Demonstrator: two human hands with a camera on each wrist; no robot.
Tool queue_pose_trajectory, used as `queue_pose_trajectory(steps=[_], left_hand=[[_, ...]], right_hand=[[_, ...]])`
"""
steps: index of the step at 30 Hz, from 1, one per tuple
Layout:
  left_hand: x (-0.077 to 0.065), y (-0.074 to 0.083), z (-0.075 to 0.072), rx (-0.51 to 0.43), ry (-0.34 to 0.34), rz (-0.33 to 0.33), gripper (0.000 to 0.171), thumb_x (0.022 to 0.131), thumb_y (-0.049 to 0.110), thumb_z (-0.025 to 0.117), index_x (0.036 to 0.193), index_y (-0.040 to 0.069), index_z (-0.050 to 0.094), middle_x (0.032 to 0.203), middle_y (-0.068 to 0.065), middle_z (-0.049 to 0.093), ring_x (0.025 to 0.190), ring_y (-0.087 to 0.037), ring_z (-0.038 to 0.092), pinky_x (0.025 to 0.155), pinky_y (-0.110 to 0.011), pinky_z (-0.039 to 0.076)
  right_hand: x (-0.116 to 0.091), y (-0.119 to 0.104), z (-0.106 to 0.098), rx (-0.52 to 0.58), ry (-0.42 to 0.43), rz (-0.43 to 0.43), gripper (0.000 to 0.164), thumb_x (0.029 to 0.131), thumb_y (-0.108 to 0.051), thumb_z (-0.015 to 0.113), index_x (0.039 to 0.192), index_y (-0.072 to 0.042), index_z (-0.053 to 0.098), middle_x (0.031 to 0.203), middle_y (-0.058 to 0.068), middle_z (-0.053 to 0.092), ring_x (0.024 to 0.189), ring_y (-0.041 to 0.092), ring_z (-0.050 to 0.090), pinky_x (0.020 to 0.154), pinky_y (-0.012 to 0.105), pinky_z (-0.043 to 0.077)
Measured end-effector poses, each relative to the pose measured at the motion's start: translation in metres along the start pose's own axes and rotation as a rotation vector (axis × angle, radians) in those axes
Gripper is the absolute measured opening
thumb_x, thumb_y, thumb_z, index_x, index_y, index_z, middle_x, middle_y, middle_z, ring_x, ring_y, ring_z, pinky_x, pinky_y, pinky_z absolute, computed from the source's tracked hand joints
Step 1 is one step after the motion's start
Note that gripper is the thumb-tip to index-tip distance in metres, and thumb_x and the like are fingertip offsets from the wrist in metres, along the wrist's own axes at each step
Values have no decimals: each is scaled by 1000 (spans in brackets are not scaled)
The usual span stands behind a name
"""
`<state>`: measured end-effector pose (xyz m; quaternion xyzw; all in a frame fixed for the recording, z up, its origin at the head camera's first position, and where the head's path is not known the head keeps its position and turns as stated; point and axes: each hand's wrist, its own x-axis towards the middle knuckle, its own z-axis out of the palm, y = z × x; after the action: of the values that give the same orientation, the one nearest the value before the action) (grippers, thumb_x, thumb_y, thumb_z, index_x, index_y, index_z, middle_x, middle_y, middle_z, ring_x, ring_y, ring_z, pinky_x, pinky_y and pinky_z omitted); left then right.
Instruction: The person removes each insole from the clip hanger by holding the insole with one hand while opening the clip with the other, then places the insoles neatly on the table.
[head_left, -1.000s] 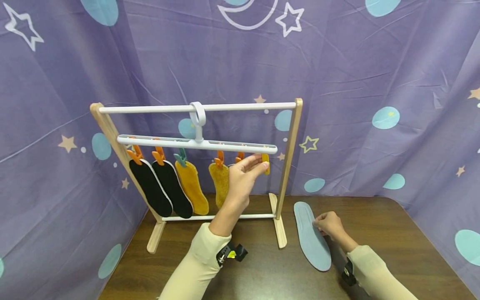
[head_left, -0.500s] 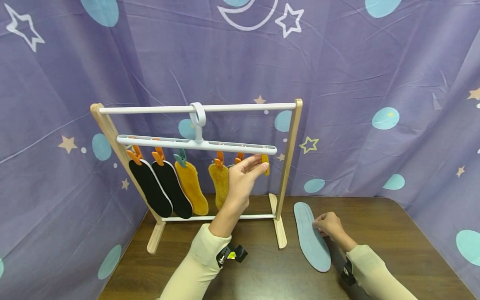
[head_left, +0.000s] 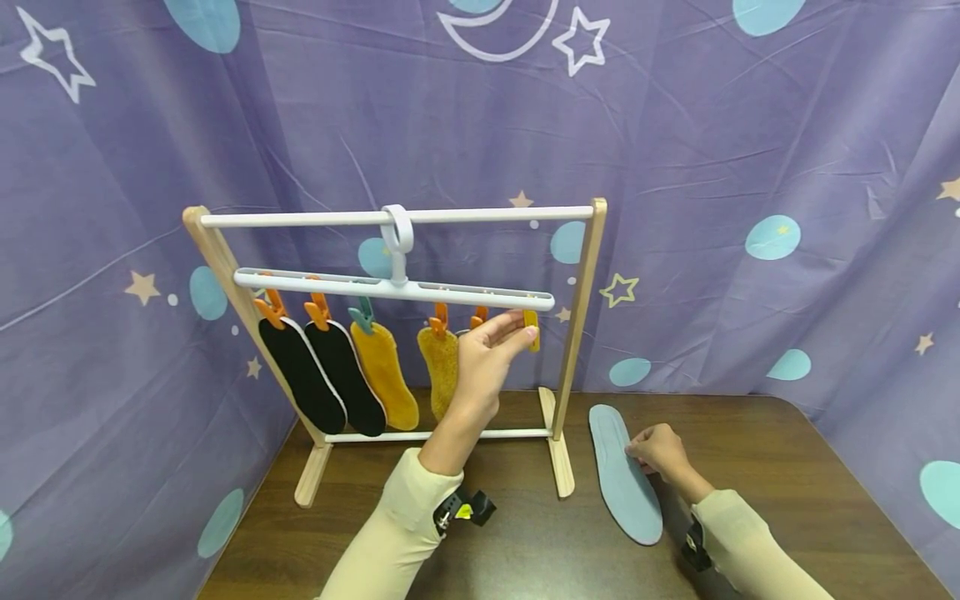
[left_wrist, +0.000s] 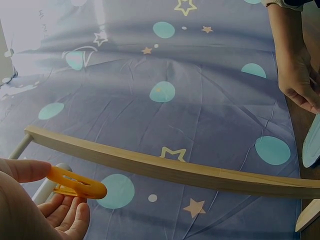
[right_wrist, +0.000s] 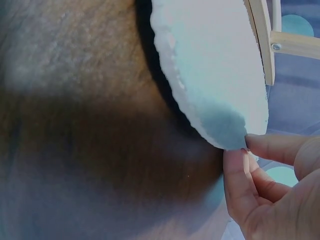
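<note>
Under white hanger (head_left: 337,287), left hand (head_left: 483,356) pinches yellow clip (head_left: 532,327), partly blocking hung mustard insole (head_left: 440,371); beside rack (head_left: 575,333), right hand (head_left: 662,450) pinches blue insole (head_left: 628,492) edge.

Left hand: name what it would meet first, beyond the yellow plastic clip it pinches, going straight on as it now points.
Past the yellow plastic clip, the left hand would likely meet the pale wooden post on the right; depth is unclear, so it might pass in front.

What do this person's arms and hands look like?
The left sleeve and right sleeve are pale cream. The left strap and right strap are black, with a yellow patch by the left one. The left hand and right hand wear no gloves.
</note>
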<state>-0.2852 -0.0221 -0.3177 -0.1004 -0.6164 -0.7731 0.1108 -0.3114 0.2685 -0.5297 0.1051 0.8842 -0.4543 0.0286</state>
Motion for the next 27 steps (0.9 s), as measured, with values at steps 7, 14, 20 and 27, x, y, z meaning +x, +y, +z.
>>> queue_pose_trajectory(steps=[7, 14, 20, 27], left_hand=[[0, 1, 0, -8, 2, 4, 35, 87, -1, 74, 120, -10, 69, 115, -26, 73, 93, -11, 70, 87, -22, 58], [-1, 0, 1, -12, 5, -2, 35, 87, -1, 74, 121, -10, 69, 115, -27, 72, 92, -10, 69, 87, -22, 58], [-3, 0, 0, -13, 4, -4, 36, 88, 0, 74, 121, -10, 69, 118, -30, 70, 92, -10, 69, 86, -21, 57], [-4, 1, 0, -10, 7, -1, 35, 87, 0, 74, 121, -10, 69, 115, -27, 72, 92, -10, 70, 86, -21, 57]], right_hand=[[-2, 0, 1, -9, 17, -22, 10, 82, -1, 72, 78, 7, 67, 64, 4, 58, 59, 15, 60, 54, 35, 61], [-4, -2, 0, -40, 30, -28, 11, 82, -2, 72, 78, 7, 67, 65, 7, 61, 57, 16, 61, 52, 35, 61], [-6, -3, -1, -51, 33, -29, 11, 82, -3, 72, 78, 6, 68, 62, 5, 59, 55, 16, 62, 51, 34, 60], [-6, -2, -1, -61, 33, -36, 12, 83, -4, 72, 77, 5, 69, 60, 3, 57, 56, 16, 60, 51, 33, 59]])
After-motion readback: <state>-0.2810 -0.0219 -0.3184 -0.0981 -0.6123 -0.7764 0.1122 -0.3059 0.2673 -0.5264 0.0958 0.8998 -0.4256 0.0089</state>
